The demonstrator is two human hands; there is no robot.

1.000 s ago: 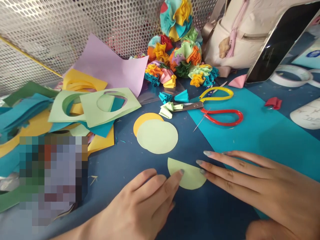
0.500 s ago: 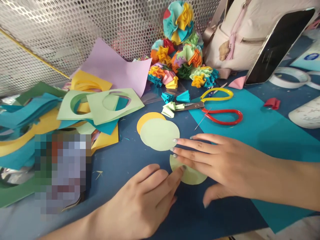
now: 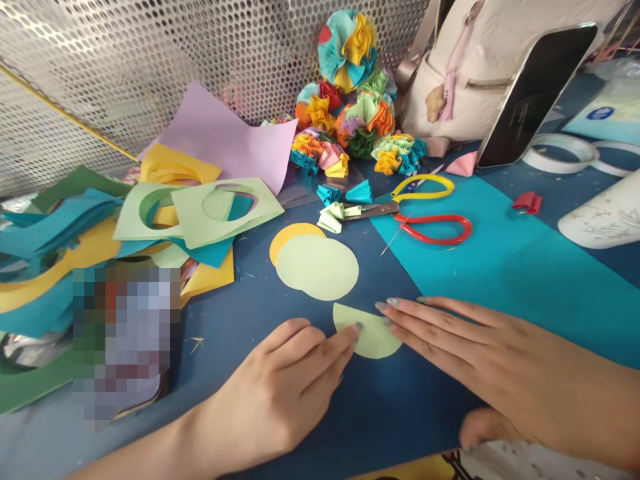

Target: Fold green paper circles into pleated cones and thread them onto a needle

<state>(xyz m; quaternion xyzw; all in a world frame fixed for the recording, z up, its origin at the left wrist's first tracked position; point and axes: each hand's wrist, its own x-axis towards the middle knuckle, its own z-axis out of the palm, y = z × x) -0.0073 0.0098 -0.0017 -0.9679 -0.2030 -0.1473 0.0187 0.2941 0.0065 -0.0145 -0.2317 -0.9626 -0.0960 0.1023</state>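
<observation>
A folded pale green paper half-disc [image 3: 367, 331] lies on the dark blue table mat [image 3: 400, 413]. My left hand [image 3: 280, 390] rests its fingertips on the half-disc's left end. My right hand [image 3: 480, 360] lies flat with its fingertips at the half-disc's right end, neither hand pinching it. Farther up, a pale green paper disc [image 3: 317, 267] overlaps a yellow paper disc [image 3: 289, 241]. Red-and-yellow-handled scissors [image 3: 425, 210] lie beyond, on and beside a teal sheet [image 3: 505, 273].
Several ruffled paper balls [image 3: 347, 50] sit against a perforated metal screen [image 3: 150, 60]. A heap of coloured paper with circular cut-outs [image 3: 225, 213] lies left. A backpack [image 3: 475, 67], a dark tablet [image 3: 535, 93] and tape rolls [image 3: 557, 153] stand right. A pixelated patch [image 3: 125, 347] hides part of the left.
My right hand moved left over the half-disc, then drew back to its right end. My left hand stayed on the paper.
</observation>
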